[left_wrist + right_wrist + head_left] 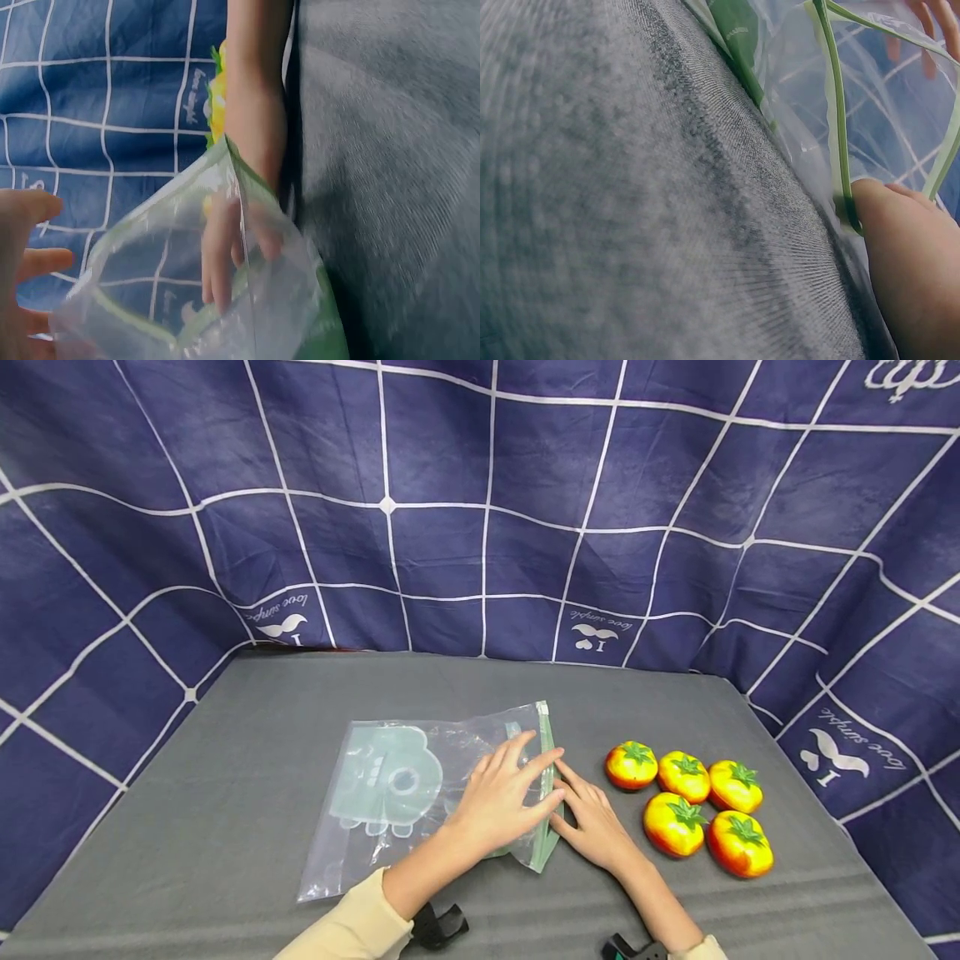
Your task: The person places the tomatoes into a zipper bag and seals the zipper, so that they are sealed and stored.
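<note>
A clear zip bag (457, 739) with a pale green printed figure lies flat on the grey cloth, its green-edged mouth (546, 793) toward the right. In the right wrist view, the green zip strips (835, 112) stand apart. My left hand (491, 802) hovers over the bag near the mouth, fingers spread; in its wrist view the fingers (37, 262) show beside the plastic. My right hand (592, 822) is at the mouth with extended fingers; through the plastic, its fingers (220, 255) appear in the left wrist view. Neither hand visibly pinches anything.
Several yellow-and-red persimmon-like fruits (673, 824) with green leafy tops sit in a cluster to the right of my right hand. A blue curtain with white grid lines (435, 552) hangs behind the grey-covered table (225, 777) and along its sides.
</note>
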The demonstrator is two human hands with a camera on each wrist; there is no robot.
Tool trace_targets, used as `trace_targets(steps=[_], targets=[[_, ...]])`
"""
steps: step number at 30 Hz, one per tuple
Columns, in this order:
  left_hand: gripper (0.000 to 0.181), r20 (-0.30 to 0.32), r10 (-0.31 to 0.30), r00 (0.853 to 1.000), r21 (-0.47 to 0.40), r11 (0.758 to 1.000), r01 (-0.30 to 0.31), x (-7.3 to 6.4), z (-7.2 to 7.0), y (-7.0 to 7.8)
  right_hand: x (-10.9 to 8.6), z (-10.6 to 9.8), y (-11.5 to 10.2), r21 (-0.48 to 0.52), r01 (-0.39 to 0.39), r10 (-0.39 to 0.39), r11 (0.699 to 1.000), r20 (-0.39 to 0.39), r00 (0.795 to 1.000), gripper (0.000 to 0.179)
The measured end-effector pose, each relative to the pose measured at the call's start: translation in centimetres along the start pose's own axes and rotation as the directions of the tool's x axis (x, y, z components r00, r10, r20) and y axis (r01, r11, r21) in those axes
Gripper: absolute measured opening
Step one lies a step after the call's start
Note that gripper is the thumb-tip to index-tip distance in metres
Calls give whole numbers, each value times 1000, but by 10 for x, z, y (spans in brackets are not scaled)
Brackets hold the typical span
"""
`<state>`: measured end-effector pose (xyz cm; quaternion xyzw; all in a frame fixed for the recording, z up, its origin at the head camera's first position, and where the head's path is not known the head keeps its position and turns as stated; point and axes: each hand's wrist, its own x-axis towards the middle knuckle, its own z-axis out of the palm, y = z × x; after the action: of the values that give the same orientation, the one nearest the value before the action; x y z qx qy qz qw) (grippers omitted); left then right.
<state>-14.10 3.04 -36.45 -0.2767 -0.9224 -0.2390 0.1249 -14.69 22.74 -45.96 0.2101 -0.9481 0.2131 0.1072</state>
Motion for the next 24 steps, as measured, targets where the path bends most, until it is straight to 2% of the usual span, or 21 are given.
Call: trace_targets(steps=[5, 9, 14, 19, 24], targets=[[42, -11, 43, 999, 137, 990, -42, 4, 7, 9, 0, 0, -1, -11, -21, 22, 1000, 17, 1000, 53], [38, -2, 45, 999, 232, 972, -43, 8, 13, 15, 1, -1, -1, -18, -7, 7, 1000, 27, 1000, 56], [30, -3, 32, 999, 329, 944, -29, 8, 19, 20, 1, -1, -2, -31, 39, -39, 999, -5, 999, 53], [30, 6, -18, 1000, 354, 935, 15, 5, 21, 21, 1, 0, -1, -60, 66, -67, 996, -14, 998, 50], [39, 29, -76, 997, 288, 955, 64, 2, 18, 19, 1, -1, 0, -59, 63, -64, 996, -5, 998, 55]])
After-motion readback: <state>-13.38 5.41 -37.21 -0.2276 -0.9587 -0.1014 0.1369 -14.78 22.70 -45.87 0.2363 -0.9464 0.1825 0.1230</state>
